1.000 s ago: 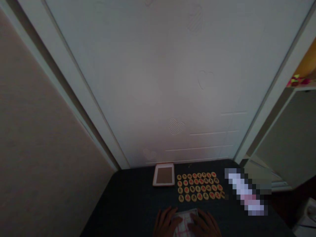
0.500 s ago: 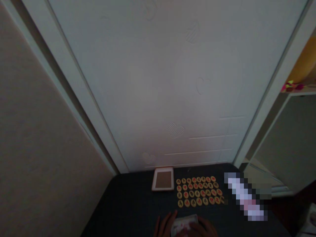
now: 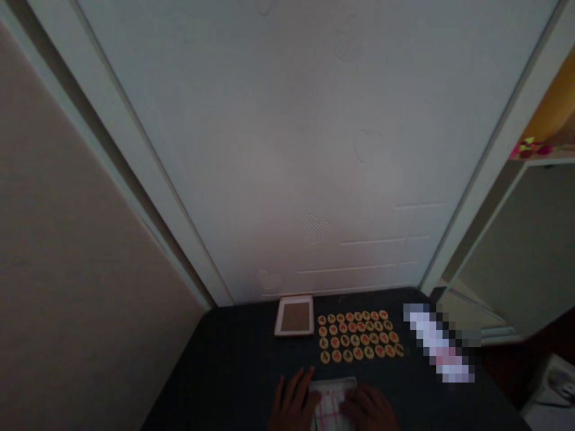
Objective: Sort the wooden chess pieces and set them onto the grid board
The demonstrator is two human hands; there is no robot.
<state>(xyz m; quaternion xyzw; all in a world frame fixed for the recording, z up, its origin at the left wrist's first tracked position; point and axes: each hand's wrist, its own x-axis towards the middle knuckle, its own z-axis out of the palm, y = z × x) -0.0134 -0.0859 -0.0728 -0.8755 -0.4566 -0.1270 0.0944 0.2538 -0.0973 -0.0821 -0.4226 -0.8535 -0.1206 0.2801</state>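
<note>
A shallow white box sits low in the view at the near part of the dark table. A folded white sheet with pink-red lines lies in it. My left hand is at the box's left side, fingers spread and stretched forward, the thumb reaching over the sheet. At the right side, my right hand rests with its fingers over the sheet's right part. Beyond the hands, several round wooden Chinese chess pieces with red and black characters lie in neat rows.
An open tray with a white rim and brown inside stands at the back, left of the pieces. A pixelated, pale long item lies on the right. Behind the dark tabletop rises a white panel. A white box is at lower right.
The view has tilted down slightly. My hands have drawn apart over the box, so more of the lined sheet shows between them. The chess pieces stay in place.
</note>
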